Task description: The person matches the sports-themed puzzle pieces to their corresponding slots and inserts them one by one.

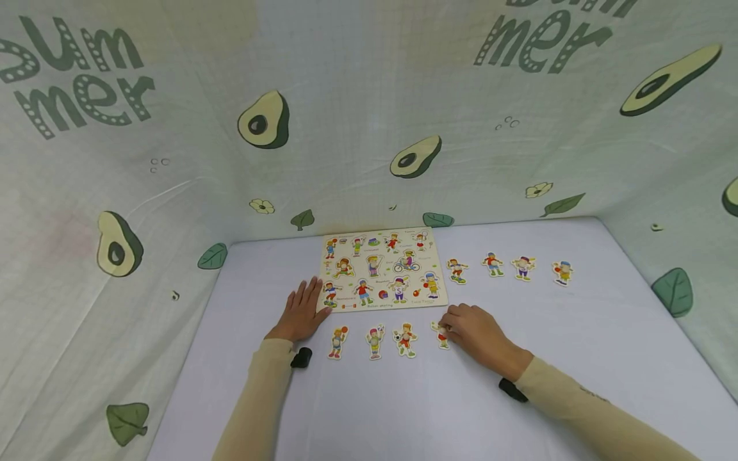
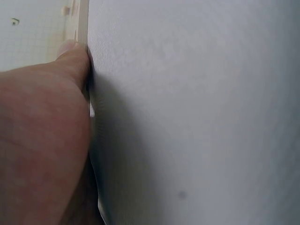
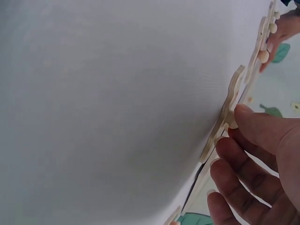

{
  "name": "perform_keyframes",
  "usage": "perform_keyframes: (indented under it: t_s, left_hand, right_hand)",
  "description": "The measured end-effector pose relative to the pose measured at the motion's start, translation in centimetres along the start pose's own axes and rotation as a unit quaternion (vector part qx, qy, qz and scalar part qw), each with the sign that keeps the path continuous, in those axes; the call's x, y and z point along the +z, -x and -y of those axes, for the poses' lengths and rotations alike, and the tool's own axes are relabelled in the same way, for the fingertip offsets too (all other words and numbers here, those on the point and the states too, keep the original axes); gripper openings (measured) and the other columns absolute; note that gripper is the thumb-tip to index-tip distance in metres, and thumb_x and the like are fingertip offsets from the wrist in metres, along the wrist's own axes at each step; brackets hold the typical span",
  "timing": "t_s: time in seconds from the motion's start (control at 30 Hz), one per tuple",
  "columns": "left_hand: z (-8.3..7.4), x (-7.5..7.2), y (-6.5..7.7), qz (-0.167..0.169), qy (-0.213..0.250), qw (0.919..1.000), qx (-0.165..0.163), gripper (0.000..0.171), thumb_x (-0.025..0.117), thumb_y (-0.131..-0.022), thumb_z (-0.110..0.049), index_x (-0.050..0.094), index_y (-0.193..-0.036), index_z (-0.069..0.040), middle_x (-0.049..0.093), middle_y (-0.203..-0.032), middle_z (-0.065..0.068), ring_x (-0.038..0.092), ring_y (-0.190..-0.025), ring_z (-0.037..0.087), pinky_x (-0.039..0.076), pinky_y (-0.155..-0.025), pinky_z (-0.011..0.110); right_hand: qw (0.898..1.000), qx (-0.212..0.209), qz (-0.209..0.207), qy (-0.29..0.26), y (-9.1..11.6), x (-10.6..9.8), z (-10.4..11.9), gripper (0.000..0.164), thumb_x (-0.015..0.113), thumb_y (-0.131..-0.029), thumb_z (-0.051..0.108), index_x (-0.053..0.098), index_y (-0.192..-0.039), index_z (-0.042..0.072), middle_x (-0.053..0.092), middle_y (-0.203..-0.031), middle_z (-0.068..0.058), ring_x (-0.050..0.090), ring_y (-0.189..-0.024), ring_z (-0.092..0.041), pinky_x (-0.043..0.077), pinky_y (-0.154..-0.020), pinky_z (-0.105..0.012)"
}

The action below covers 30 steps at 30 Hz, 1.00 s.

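A wooden puzzle board [image 1: 378, 304] printed with children playing sports lies flat on the table. My left hand [image 1: 298, 314] rests at its left edge, fingers spread, thumb along the near left corner; the left wrist view shows that thumb [image 2: 75, 63] against the board's side. With thumb and fingertips, my right hand [image 1: 475, 336] pinches the small round knob of a puzzle piece [image 1: 442, 342], a child figure in red shorts, just in front of the board. That piece [image 3: 220, 126] shows edge-on in the right wrist view, low at the tabletop, and fingers partly hide it from above.
In front of the board lie a basketball piece [image 1: 337, 343], a pink-capped piece [image 1: 375, 342] and a soccer piece [image 1: 405, 340]. Several more, including a skateboard piece [image 1: 457, 271], form a row to its right. A patterned cloth [image 1: 346, 128] hangs behind the white table [image 1: 375, 410].
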<state>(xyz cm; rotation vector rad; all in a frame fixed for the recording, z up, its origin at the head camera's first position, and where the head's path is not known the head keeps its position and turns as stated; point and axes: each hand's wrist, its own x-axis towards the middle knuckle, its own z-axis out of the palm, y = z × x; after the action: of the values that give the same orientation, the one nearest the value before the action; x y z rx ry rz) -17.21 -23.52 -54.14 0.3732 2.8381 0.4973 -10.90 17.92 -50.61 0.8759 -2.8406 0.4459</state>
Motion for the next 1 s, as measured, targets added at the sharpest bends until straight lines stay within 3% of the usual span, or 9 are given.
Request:
perform_keyframes:
  t_s: [0.27, 0.5, 0.63, 1.0]
  left_hand:
    - [0.2, 0.1, 0.2, 0.006, 0.001, 1.0, -0.003, 0.078, 0.048, -0.112, -0.038, 0.012, -0.168, 0.002, 0.008, -0.176, 0.023, 0.001, -0.162, 0.046, 0.005, -0.129, 0.064]
    - [0.0, -0.1, 0.1, 0.008, 0.004, 1.0, -0.003, 0.078, 0.048, -0.112, -0.038, 0.011, -0.168, 0.002, 0.007, -0.176, 0.023, 0.0, -0.162, 0.046, 0.004, -0.129, 0.064]
    - [0.0, 0.0, 0.1, 0.007, 0.001, 1.0, -0.001, 0.078, 0.048, -0.112, -0.04, 0.013, -0.168, 0.002, 0.008, -0.176, 0.023, 0.001, -0.162, 0.046, 0.005, -0.129, 0.064]
    - [0.0, 0.1, 0.2, 0.003, 0.005, 1.0, 0.0, 0.078, 0.048, -0.112, -0.039, 0.013, -0.168, 0.002, 0.008, -0.176, 0.023, 0.001, -0.162, 0.046, 0.004, -0.129, 0.064]
  right_hand:
    - [1.0, 0.004, 0.001, 0.022, -0.4, 0.5, 0.6, 0.021, 0.092, -0.081, 0.011, 0.073, -0.09, 0.013, 0.067, -0.086, 0.006, 0.062, -0.078, -0.014, 0.053, -0.071, -0.032]
    - [0.996, -0.003, 0.027, 0.085, -0.5, 0.2, 1.0, 0.021, 0.087, -0.086, 0.006, 0.07, -0.097, 0.008, 0.064, -0.092, 0.0, 0.059, -0.082, -0.016, 0.054, -0.072, -0.033]
    - [0.995, -0.004, 0.023, 0.092, -0.9, -0.3, 0.7, 0.018, 0.084, -0.09, 0.005, 0.069, -0.101, 0.005, 0.064, -0.095, -0.002, 0.059, -0.086, -0.018, 0.055, -0.073, -0.034]
    - [0.996, 0.017, -0.006, 0.092, -4.5, -2.5, -2.1, 0.014, 0.078, -0.097, 0.01, 0.071, -0.105, 0.001, 0.068, -0.102, -0.009, 0.066, -0.095, -0.025, 0.058, -0.077, -0.039]
